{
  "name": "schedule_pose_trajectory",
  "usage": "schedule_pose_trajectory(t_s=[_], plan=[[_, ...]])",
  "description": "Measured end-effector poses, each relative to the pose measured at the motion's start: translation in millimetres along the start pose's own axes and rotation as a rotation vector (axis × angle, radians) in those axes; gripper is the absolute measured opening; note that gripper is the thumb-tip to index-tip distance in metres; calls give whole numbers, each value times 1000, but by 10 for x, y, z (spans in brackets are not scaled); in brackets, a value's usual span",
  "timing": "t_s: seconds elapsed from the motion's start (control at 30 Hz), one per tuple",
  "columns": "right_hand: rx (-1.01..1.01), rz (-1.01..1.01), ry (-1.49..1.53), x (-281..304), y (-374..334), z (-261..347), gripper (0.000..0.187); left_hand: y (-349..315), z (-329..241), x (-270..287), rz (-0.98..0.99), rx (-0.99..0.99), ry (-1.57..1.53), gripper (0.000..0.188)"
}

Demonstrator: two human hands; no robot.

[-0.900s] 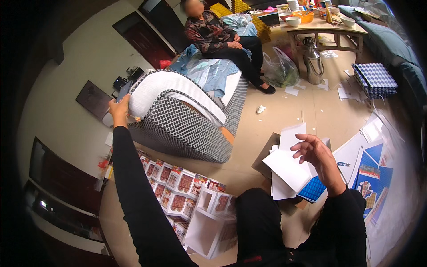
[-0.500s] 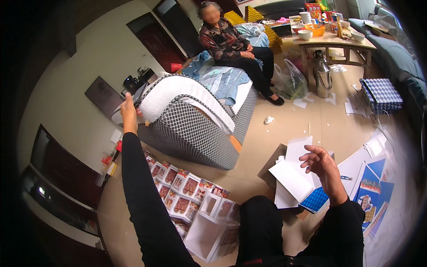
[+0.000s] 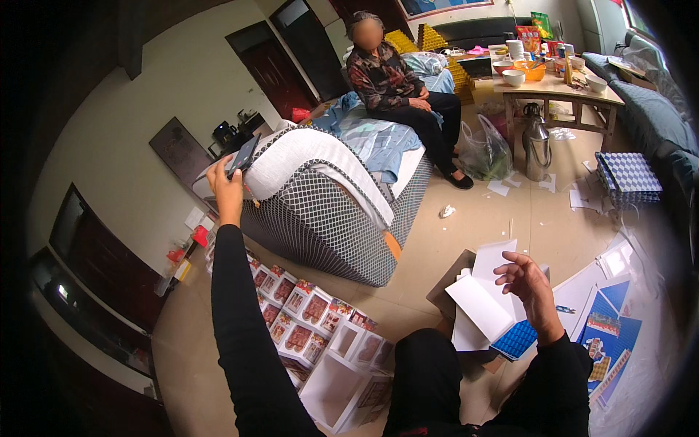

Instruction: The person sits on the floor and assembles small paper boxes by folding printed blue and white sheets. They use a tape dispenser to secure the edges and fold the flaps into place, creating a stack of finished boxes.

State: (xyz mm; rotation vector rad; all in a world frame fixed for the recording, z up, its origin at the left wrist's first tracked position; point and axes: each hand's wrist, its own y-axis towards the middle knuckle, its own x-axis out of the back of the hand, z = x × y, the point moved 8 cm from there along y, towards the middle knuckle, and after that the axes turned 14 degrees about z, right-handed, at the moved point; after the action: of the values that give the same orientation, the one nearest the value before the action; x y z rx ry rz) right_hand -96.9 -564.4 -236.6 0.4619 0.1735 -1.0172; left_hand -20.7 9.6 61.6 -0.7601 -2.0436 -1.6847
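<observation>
My left hand [image 3: 227, 188] is stretched far forward, its fingers closed around a dark smartphone [image 3: 243, 156] held over the edge of the padded bed end. A short cord with small beads dangles below the phone. My right hand [image 3: 530, 291] is raised with fingers apart and nothing in it, above white card sheets [image 3: 480, 309] and a blue patterned piece [image 3: 514, 333]. Beside my left forearm stand rows of printed white boxes [image 3: 300, 328]. An open white box [image 3: 336, 386] lies nearest to my knee.
A person [image 3: 393, 84] sits on the bed [image 3: 328, 211] ahead. Farther right are a table [image 3: 561, 91] with bowls, a steel thermos [image 3: 537, 146], a plastic bag [image 3: 486, 149] and a checked blue box [image 3: 630, 175]. Blue printed sheets [image 3: 608, 342] and paper scraps lie on the floor.
The view has shifted slightly, so the room sits lower and farther right. My left hand has turned, showing more of the phone. My right hand stays raised with its fingers apart.
</observation>
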Motion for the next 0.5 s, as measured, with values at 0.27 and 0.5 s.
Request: schedule_pose_trajectory(t_s=[0.27,0.5], plan=[[-9,-11,-18,-8,-15,15,61,13,-4,-17,-9,-31,23,29],[-11,-9,-8,-6,-14,-6,61,-18,-56,3,29,-34,29,26]])
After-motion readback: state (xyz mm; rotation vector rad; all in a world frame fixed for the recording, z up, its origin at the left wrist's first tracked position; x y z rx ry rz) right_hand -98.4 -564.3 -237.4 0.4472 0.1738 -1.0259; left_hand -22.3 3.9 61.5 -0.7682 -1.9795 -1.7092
